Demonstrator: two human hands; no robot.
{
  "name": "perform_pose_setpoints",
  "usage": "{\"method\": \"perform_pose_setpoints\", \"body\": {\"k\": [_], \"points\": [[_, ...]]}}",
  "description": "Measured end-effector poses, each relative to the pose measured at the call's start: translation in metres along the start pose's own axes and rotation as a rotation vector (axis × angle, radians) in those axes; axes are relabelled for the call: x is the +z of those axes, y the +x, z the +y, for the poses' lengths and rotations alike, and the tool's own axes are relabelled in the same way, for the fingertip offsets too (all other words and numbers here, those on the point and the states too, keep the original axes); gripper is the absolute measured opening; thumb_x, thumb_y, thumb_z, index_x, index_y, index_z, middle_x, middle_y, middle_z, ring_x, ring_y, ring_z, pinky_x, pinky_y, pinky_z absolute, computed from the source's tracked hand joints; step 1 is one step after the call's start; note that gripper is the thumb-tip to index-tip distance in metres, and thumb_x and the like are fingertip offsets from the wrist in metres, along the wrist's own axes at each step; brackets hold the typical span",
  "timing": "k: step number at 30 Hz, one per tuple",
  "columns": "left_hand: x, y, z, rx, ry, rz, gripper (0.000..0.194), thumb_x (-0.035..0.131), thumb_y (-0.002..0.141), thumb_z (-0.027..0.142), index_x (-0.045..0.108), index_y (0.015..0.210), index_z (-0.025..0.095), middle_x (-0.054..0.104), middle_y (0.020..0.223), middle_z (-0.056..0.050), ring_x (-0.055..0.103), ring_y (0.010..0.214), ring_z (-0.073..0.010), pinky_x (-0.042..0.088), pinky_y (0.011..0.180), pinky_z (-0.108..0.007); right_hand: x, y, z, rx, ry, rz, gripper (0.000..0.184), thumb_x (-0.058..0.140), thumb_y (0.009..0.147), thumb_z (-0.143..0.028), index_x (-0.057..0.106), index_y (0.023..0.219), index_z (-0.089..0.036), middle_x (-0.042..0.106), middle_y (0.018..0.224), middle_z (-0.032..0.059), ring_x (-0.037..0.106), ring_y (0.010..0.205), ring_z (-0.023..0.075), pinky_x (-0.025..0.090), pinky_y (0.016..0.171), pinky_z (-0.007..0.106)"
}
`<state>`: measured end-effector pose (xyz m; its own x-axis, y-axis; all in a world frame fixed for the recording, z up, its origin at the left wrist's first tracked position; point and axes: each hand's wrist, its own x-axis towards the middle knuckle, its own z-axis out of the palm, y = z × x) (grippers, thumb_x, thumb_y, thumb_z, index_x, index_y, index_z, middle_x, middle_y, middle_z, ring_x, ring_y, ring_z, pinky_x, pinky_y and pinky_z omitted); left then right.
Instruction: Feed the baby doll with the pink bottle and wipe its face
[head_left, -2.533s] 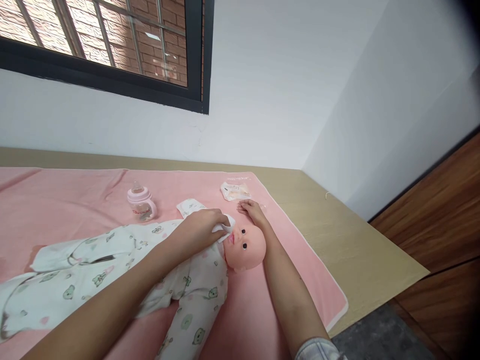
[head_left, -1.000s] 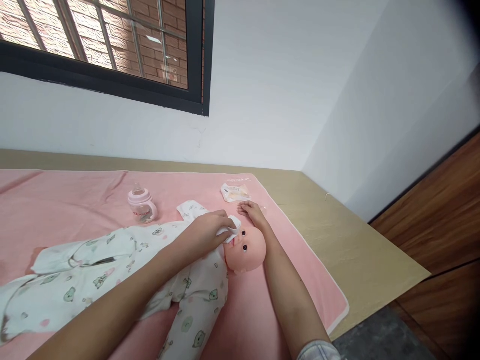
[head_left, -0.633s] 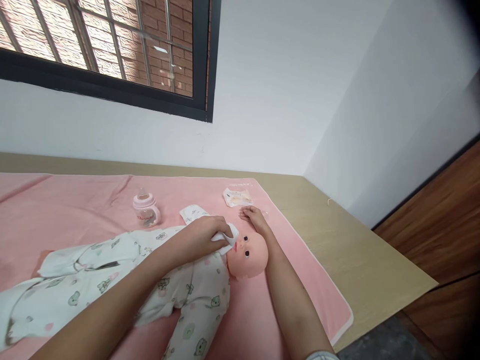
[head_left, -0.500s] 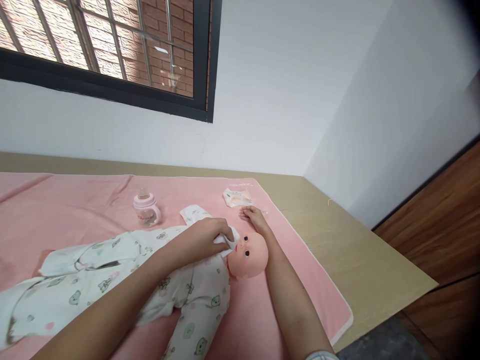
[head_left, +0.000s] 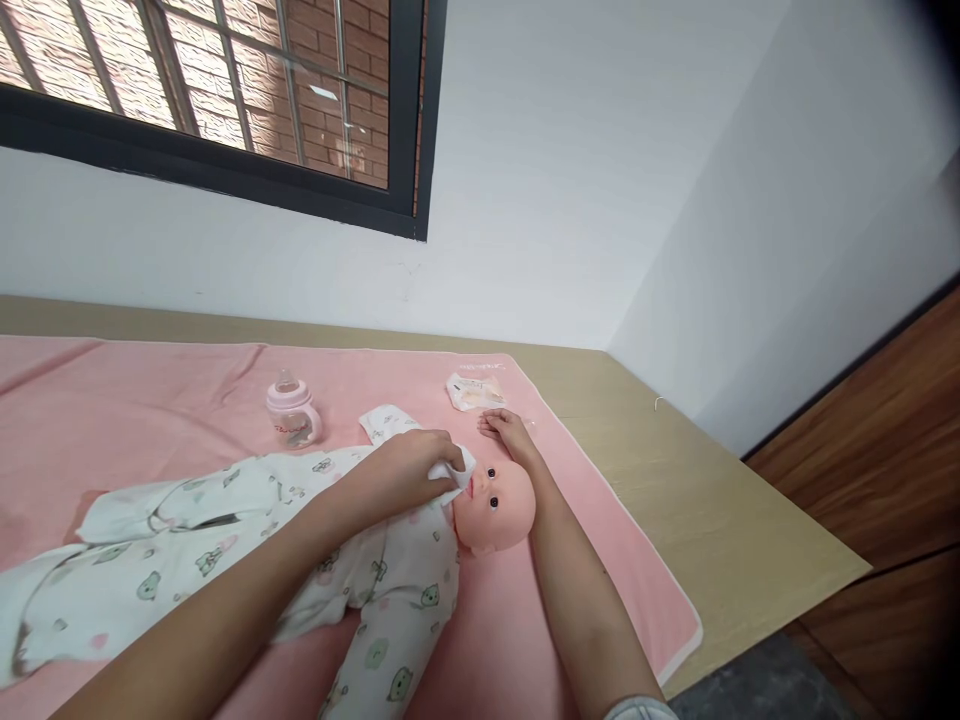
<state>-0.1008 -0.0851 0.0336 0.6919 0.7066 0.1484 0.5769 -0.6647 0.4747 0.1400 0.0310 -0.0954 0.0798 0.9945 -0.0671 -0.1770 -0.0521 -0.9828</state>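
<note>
A baby doll [head_left: 511, 512] in a white patterned sleepsuit [head_left: 409, 570] lies on its back, head to the right. My left hand [head_left: 416, 465] is closed on a white wipe [head_left: 463, 472], which sits by the doll's chin and mouth. The wipe's lower part is hidden by my fingers. Beyond the doll's head, my right hand [head_left: 507, 432] rests on the pink blanket with fingers stretched out and nothing held. Its forearm runs along the top of the doll's head. Just past its fingertips lies a small white packet [head_left: 474, 393].
A baby bottle [head_left: 294, 415] with a pink collar and handle stands on the pink blanket [head_left: 172, 395], behind the doll's body. The blanket covers a wooden surface [head_left: 712, 510] whose edge shows at the right. White walls and a barred window [head_left: 330, 205] rise behind.
My left hand has shifted slightly with the wipe, and a little more of the doll's mouth shows. My right hand stays put. The view has tilted slightly.
</note>
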Motion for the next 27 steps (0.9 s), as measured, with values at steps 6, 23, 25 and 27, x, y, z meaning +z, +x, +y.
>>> {"method": "perform_pose_setpoints", "body": {"k": [6, 23, 25, 27], "points": [[0.002, -0.001, -0.002, -0.003, 0.024, 0.049, 0.019, 0.052, 0.081, 0.023, 0.070, 0.087, 0.025, 0.067, 0.090, 0.001, 0.061, 0.081, -0.0179, 0.041, 0.068, -0.027, 0.000, 0.000, 0.000, -0.003, -0.007, 0.001, 0.008, 0.056, 0.080, -0.011, 0.062, 0.082, -0.015, 0.069, 0.077, 0.0033, 0.067, 0.071, 0.0118, 0.055, 0.085, 0.030], [0.001, -0.002, 0.013, 0.037, -0.049, 0.074, 0.031, 0.047, 0.085, 0.012, 0.075, 0.089, 0.025, 0.065, 0.091, 0.001, 0.061, 0.077, -0.0133, 0.042, 0.067, -0.023, -0.001, 0.004, 0.003, -0.015, -0.012, -0.004, 0.009, 0.054, 0.081, -0.012, 0.062, 0.083, -0.014, 0.069, 0.078, 0.0032, 0.068, 0.073, 0.0122, 0.055, 0.085, 0.031], [0.002, -0.002, 0.012, 0.043, -0.045, 0.068, 0.031, 0.047, 0.085, 0.012, 0.075, 0.088, 0.025, 0.065, 0.092, 0.001, 0.061, 0.077, -0.0135, 0.042, 0.066, -0.023, -0.001, 0.004, 0.003, -0.015, -0.010, -0.003, 0.009, 0.054, 0.081, -0.012, 0.062, 0.083, -0.014, 0.069, 0.077, 0.0032, 0.067, 0.072, 0.0122, 0.055, 0.086, 0.031], [0.003, -0.001, 0.011, 0.046, -0.042, 0.072, 0.031, 0.047, 0.085, 0.012, 0.076, 0.088, 0.024, 0.065, 0.091, 0.001, 0.061, 0.075, -0.0134, 0.042, 0.065, -0.023, -0.001, 0.003, 0.002, -0.015, -0.007, -0.001, 0.009, 0.054, 0.081, -0.011, 0.062, 0.083, -0.014, 0.069, 0.076, 0.0033, 0.068, 0.072, 0.0122, 0.055, 0.086, 0.031]]}}
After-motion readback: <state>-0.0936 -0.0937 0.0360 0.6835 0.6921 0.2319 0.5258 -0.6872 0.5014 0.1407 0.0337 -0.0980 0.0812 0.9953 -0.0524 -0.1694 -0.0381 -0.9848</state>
